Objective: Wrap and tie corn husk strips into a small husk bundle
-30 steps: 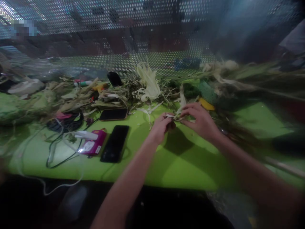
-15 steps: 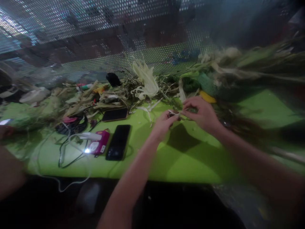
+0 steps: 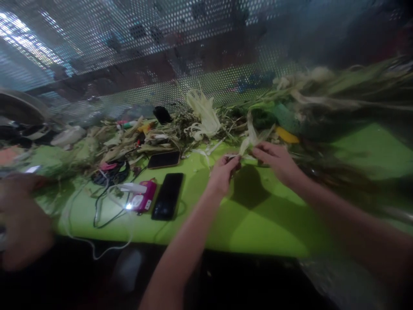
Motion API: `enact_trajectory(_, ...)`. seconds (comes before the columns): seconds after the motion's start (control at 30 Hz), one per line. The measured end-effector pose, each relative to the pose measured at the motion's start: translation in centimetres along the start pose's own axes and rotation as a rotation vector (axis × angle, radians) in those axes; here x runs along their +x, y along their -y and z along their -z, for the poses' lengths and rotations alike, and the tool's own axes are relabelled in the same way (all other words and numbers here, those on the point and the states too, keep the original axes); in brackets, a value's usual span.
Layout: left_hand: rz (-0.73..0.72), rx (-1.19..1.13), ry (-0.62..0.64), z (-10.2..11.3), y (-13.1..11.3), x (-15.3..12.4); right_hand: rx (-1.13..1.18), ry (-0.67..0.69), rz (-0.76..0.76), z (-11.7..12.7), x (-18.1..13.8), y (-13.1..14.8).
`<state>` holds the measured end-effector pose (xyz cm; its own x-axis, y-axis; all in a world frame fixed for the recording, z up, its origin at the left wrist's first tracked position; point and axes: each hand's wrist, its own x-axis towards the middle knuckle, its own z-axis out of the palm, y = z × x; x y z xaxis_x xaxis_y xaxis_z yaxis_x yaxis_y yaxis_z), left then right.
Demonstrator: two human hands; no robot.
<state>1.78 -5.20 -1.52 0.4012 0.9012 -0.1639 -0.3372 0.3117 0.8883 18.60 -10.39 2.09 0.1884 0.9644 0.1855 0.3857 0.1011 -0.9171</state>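
Observation:
A pale corn husk strip [image 3: 250, 140] stands up between my two hands, its loose end fanning upward. My left hand [image 3: 223, 170] pinches its lower end between thumb and fingers. From the other side my right hand [image 3: 274, 158] has its bent fingers pressed together at the husk's edge; the fingertips are partly hidden. Just beyond, a larger shaped bundle of pale husk [image 3: 204, 114] stands on a heap of dried plant stems. Thin cut husk strips [image 3: 206, 155] lie on the green table to the left of my hands.
Two phones [image 3: 167, 196] [image 3: 164, 159] and a magenta power box [image 3: 146, 196] with a lit lamp and trailing cables lie left on the green table [image 3: 258, 228]. Another person's arm [image 3: 24, 211] rests at far left. Dried husks [image 3: 112, 140] and a perforated metal screen [image 3: 145, 82] stand behind.
The husk strip now shows spread upright between my hands. My right hand has moved slightly away from my left. The whole view has shifted, with things sitting further right.

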Motion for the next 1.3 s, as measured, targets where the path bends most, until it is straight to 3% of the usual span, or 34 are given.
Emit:
enact_trajectory(0.13,0.006,-0.025,0.0,-0.3,0.0,-0.2,0.079,0.069,-0.065,-0.9,0.1,-0.4)
enact_trajectory(0.37,-0.03,-0.071,-0.085,-0.7,0.3,-0.3,-0.059,0.054,0.043,-2.3,-1.0,-0.3)
enact_trajectory(0.5,-0.013,-0.099,-0.117,-0.9,0.2,-0.3,-0.178,0.12,0.041,-1.9,-0.8,-0.6)
enact_trajectory(0.6,-0.006,-0.066,-0.12,-0.8,0.1,-0.3,-0.101,0.163,-0.029,-1.0,-0.2,-0.3)
enact_trajectory(0.7,-0.038,0.02,-0.099,-0.7,0.2,-0.5,0.117,0.112,-0.082,-0.4,0.1,0.3)
enact_trajectory(0.8,-0.058,0.106,-0.001,-0.8,0.3,-0.8,0.218,0.043,-0.063,-0.4,0.0,0.7)
enact_trajectory(0.93,-0.058,0.17,0.129,-1.0,0.7,-0.9,0.224,-0.058,-0.029,-0.4,0.1,0.5)
enact_trajectory(1.1,-0.057,0.232,0.106,-0.4,0.4,-0.5,0.222,-0.168,0.008,0.5,0.8,0.2)
enact_trajectory(1.3,-0.023,0.165,0.188,-0.2,-1.0,-0.7,0.069,-0.187,0.084,0.8,0.4,0.9)
